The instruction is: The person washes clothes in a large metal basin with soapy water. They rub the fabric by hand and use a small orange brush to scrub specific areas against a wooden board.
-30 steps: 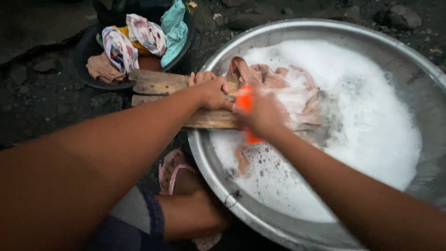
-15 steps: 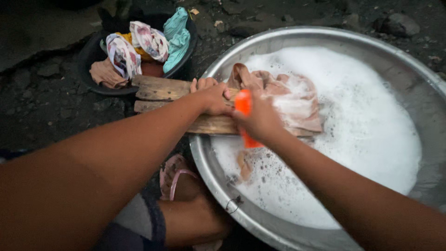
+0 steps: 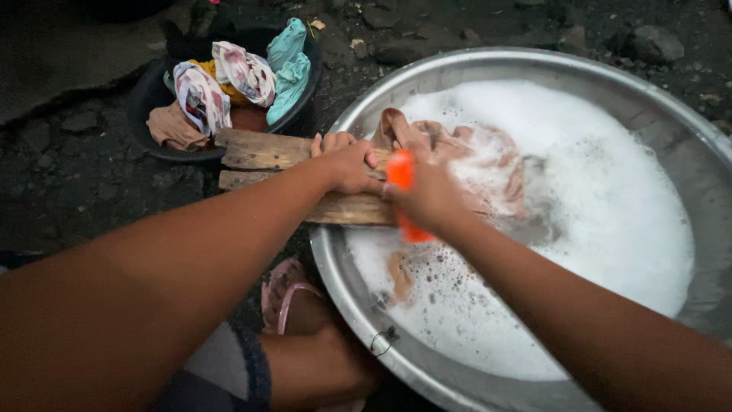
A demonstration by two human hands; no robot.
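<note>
A wooden washboard (image 3: 263, 150) lies across the rim of a large metal basin (image 3: 347, 271) full of suds. A wet pinkish-brown cloth (image 3: 435, 140) is spread on the board, over the foam. My left hand (image 3: 347, 159) presses down on the board and the near edge of the cloth. My right hand (image 3: 431, 200) grips an orange scrubbing brush (image 3: 402, 172) and holds it against the cloth, just right of my left hand. The brush's lower end (image 3: 414, 231) pokes out below my fingers.
A black tub (image 3: 149, 88) at the upper left holds several wrung clothes: patterned white, teal, yellow and brown. My foot in a pink sandal (image 3: 286, 294) rests by the basin's near rim. Dark stony ground lies all around.
My right hand with the brush has shifted slightly over the cloth, a scrubbing motion. The left hand stays on the board. The view has tilted a little.
</note>
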